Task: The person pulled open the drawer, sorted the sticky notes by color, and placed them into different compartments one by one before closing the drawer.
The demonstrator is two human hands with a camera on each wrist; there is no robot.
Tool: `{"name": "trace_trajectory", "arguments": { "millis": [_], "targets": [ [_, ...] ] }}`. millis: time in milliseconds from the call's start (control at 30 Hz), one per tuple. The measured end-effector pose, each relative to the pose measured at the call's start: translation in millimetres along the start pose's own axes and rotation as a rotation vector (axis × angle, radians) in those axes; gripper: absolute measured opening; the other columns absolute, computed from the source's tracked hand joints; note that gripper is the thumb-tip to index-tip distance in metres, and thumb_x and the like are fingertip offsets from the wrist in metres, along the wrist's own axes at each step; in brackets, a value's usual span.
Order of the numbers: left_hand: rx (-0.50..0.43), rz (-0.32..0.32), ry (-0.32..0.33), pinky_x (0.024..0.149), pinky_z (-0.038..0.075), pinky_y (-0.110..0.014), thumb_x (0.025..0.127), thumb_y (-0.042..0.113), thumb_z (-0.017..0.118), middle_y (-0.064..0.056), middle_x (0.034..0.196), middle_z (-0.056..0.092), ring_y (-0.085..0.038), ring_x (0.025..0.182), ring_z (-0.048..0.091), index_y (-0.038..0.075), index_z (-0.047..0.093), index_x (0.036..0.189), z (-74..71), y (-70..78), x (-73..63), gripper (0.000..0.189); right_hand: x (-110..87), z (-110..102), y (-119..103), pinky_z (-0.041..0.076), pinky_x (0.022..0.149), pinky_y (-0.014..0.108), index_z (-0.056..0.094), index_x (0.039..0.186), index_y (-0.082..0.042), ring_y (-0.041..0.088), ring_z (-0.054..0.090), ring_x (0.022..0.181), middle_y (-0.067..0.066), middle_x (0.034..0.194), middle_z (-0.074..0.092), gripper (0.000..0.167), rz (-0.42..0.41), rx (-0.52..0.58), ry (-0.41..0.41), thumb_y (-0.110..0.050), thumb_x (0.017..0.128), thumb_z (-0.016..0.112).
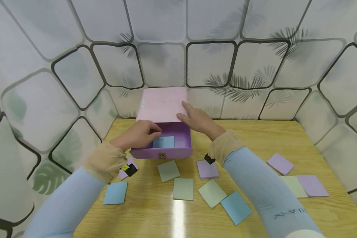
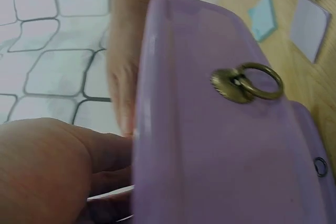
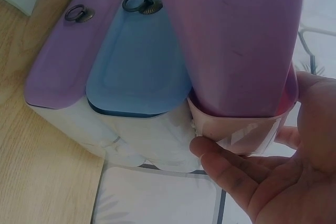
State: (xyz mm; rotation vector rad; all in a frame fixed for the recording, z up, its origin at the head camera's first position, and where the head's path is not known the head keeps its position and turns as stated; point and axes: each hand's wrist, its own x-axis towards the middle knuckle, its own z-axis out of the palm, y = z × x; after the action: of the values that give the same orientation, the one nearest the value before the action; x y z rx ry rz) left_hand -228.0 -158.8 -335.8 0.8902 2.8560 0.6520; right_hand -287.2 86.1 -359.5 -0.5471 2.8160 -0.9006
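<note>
A small box with a pink casing (image 1: 163, 104) stands against the wall, its top purple drawer (image 1: 182, 137) pulled out. Inside the drawer, a light-blue square card (image 1: 163, 142) lies near the front. My left hand (image 1: 138, 134) reaches over the drawer's left side, fingers loosely bent above the card. In the left wrist view the drawer front (image 2: 220, 145), with its brass ring pull (image 2: 262, 82), hides the fingertips. At the casing's upper right edge rests my right hand (image 1: 197, 119). The right wrist view shows its extended fingers (image 3: 231, 174) against the casing's side.
Below the open drawer, a blue drawer (image 3: 142, 61) and another purple drawer (image 3: 63, 72) are closed. Several square cards lie on the wooden table (image 1: 145, 211), including a blue card (image 1: 115, 193), a green card (image 1: 182, 189) and a purple card (image 1: 207, 169). Patterned walls surround the table's back and sides.
</note>
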Motion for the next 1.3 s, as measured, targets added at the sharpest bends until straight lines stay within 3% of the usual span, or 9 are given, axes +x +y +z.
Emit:
{"name": "trace_trajectory", "arguments": {
  "millis": [200, 467, 667, 1033, 1167, 1300],
  "targets": [
    [-0.104, -0.011, 0.128, 0.066, 0.047, -0.033, 0.097, 0.021, 0.060, -0.001, 0.086, 0.067, -0.015, 0.071, 0.055, 0.005, 0.072, 0.100, -10.5, 10.1, -13.5, 0.020, -1.1, -1, -2, 0.027, 0.113, 0.041, 0.013, 0.155, -0.019, 0.026, 0.031, 0.139, 0.009, 0.155, 0.028, 0.075, 0.008, 0.006, 0.000, -0.058, 0.097, 0.041],
    [-0.205, 0.056, 0.289, 0.051, 0.041, -0.027, 0.097, 0.021, 0.059, 0.003, 0.068, 0.059, -0.011, 0.054, 0.047, 0.011, 0.072, 0.091, -0.3, 14.8, -32.3, 0.017, -1.4, -2, -3, 0.026, 0.113, 0.041, 0.013, 0.155, -0.018, 0.027, 0.031, 0.139, 0.010, 0.155, 0.027, 0.074, 0.003, -0.004, -0.008, -0.056, 0.098, 0.040],
    [-0.303, 0.109, 0.360, 0.047, 0.041, -0.025, 0.096, 0.020, 0.061, 0.002, 0.069, 0.060, -0.010, 0.051, 0.048, 0.015, 0.071, 0.087, 11.0, 17.7, -46.2, 0.014, -1.6, -3, -3, 0.026, 0.113, 0.041, 0.013, 0.155, -0.017, 0.026, 0.029, 0.140, 0.009, 0.156, 0.025, 0.074, -0.003, -0.005, -0.008, -0.056, 0.098, 0.040],
    [-0.436, 0.064, 0.415, 0.046, 0.038, -0.025, 0.097, 0.017, 0.059, 0.002, 0.065, 0.056, -0.012, 0.049, 0.043, 0.008, 0.070, 0.090, 27.4, 25.6, -74.2, 0.016, -1.0, -2, -4, 0.025, 0.113, 0.040, 0.013, 0.155, -0.017, 0.026, 0.029, 0.140, 0.008, 0.156, 0.025, 0.074, -0.015, -0.007, -0.011, -0.056, 0.098, 0.040],
    [-0.444, 0.072, 0.510, 0.045, 0.038, -0.023, 0.096, 0.012, 0.060, 0.000, 0.067, 0.058, -0.010, 0.049, 0.043, 0.006, 0.070, 0.090, 27.6, 24.7, -88.6, 0.013, 0.0, -2, -3, 0.024, 0.114, 0.039, 0.013, 0.155, -0.017, 0.025, 0.027, 0.141, 0.008, 0.157, 0.023, 0.074, -0.015, -0.008, -0.014, -0.056, 0.098, 0.040],
    [-0.414, 0.041, 0.610, 0.049, 0.041, -0.021, 0.094, 0.004, 0.062, -0.004, 0.072, 0.063, -0.011, 0.056, 0.050, 0.005, 0.070, 0.090, 29.5, 16.7, -104.0, 0.009, 0.4, -2, -3, 0.024, 0.114, 0.040, 0.013, 0.155, -0.017, 0.024, 0.026, 0.142, 0.007, 0.157, 0.023, 0.074, -0.015, -0.018, -0.009, -0.056, 0.098, 0.040]
  ]
}}
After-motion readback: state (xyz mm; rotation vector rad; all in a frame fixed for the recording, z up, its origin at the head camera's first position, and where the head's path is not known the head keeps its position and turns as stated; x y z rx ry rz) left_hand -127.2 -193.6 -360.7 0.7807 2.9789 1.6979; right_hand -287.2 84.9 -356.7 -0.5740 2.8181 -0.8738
